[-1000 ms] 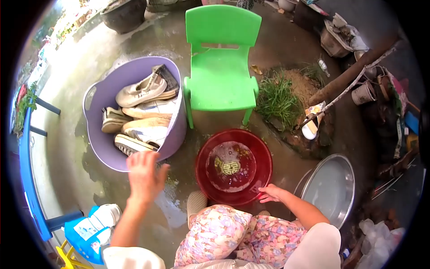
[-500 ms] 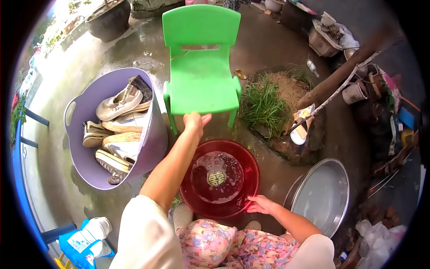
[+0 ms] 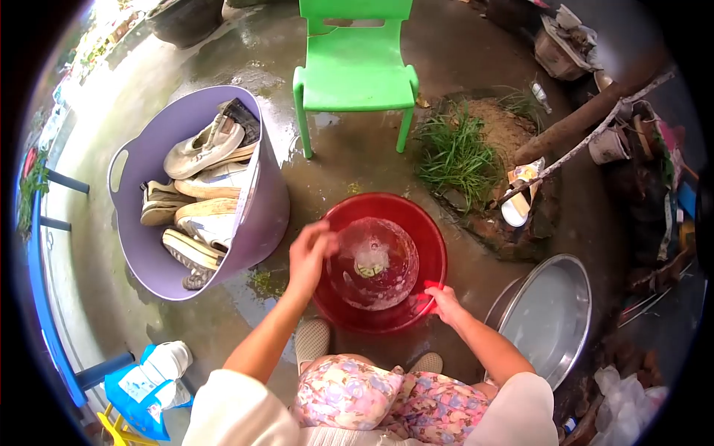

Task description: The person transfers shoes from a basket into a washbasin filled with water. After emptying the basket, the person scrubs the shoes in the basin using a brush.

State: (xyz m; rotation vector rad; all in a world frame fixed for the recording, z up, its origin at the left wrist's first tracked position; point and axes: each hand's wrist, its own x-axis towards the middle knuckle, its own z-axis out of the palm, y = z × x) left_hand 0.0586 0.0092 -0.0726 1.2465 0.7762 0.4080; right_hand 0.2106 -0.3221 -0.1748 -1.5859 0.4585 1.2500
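Observation:
A red basin (image 3: 331, 308) with water and some foam stands on the wet ground before me, a pale round pattern showing on its bottom. My right hand (image 3: 448, 303) grips its right front rim, thumb and fingers closed over the edge. Close to the left rim, my left hand (image 3: 306, 256) is smeared by motion at the fingertips, so I cannot tell whether it touches the basin. Beyond the basin a green plastic chair (image 3: 361, 82) stands upright, apart from both hands.
Left of the basin, a purple tub (image 3: 271, 215) holds several dirty shoes (image 3: 204, 152). On the right a metal basin (image 3: 584, 297) of cloudy water leans at a tilt. Grass (image 3: 461, 160) and a wooden pole (image 3: 565, 123) lie farther right. A blue bag (image 3: 134, 394) is at lower left.
My left hand has left the chair's front edge and come back to the red basin's left side. The chair stands farther away. My right hand stays at the rim.

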